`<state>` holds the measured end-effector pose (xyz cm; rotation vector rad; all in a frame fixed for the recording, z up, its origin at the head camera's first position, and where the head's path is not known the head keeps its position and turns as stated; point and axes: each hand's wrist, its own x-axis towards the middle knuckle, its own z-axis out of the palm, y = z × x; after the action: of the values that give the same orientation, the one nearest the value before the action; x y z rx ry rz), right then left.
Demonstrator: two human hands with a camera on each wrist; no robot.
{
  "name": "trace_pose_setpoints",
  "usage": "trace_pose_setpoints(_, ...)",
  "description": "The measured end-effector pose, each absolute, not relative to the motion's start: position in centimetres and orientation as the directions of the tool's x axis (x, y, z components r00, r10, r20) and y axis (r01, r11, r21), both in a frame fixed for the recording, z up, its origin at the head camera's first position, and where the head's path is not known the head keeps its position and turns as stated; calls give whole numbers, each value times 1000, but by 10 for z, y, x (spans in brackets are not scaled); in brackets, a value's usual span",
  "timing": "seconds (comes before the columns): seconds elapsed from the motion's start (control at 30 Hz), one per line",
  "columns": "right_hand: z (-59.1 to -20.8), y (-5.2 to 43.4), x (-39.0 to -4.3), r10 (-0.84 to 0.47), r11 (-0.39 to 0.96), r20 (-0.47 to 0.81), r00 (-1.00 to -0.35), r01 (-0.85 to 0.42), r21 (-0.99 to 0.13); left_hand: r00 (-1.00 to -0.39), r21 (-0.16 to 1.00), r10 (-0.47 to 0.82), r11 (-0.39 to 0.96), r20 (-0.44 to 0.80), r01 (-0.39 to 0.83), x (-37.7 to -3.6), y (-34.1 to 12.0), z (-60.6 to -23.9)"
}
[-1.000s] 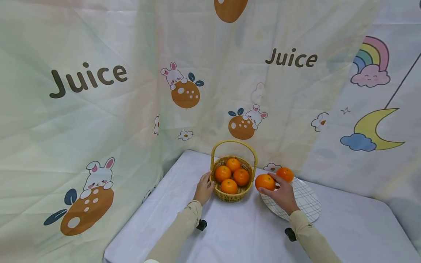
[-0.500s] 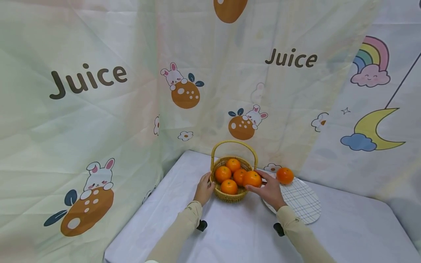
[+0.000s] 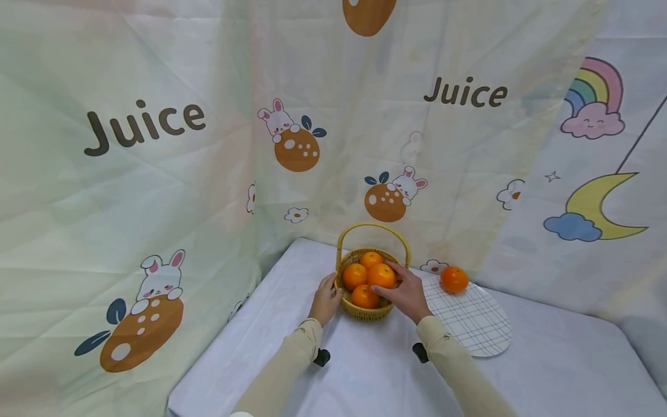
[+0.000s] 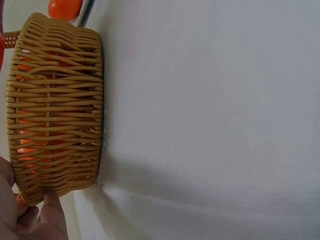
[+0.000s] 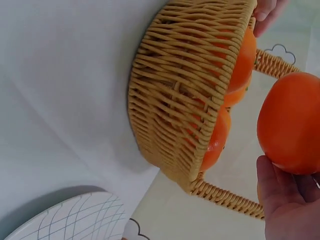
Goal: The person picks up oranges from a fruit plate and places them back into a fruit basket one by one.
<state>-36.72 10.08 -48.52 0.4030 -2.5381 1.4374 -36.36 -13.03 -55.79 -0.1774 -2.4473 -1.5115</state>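
A wicker basket (image 3: pixel 367 314) with an arched handle stands on the table and holds oranges (image 3: pixel 355 276). At its left rim my left hand (image 3: pixel 325 301) grips the basket, fingers on the outer weave (image 4: pixel 60 115) and thumb near the top edge. My right hand (image 3: pixel 409 294) holds another orange (image 3: pixel 381 275) between thumb and fingers above the basket's opening. In the right wrist view this held orange (image 5: pixel 292 122) is raised over the rim, apart from the oranges inside. It hides part of the basket's contents in the head view.
A white plate (image 3: pixel 479 318) with a blue grid lies right of the basket, one orange (image 3: pixel 454 280) near its far edge. Printed cloth walls (image 3: pixel 323 191) rise behind and left of the white-covered table (image 3: pixel 365 370).
My right hand has carried the orange leftward from above the plate's edge to above the basket. My left hand has stayed at the basket's rim.
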Motion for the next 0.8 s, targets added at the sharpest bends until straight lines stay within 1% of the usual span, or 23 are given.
trace_pose_setpoints(0.17,-483,90,-374,-130,519,302,-944,-324,-791,-951,853,-30,452,306,261,-363,-130,-558)
trace_pose_setpoints(0.27,-482,86,-379,-143,531,316,-938,-342,-775,-948,849,-25,451,319,274,-363,-130,-557)
trace_pose_setpoints(0.47,-484,81,-386,-157,540,345,-925,-373,-754,-954,856,-26,448,299,256,-362,-128,-555)
trace_pose_setpoints(0.7,-489,76,-393,-155,579,287,-945,-323,-749,-950,846,-27,463,312,264,-364,-129,-558)
trace_pose_setpoints(0.8,-489,72,-395,-157,591,292,-944,-326,-738,-954,854,-31,456,297,251,-365,-129,-560)
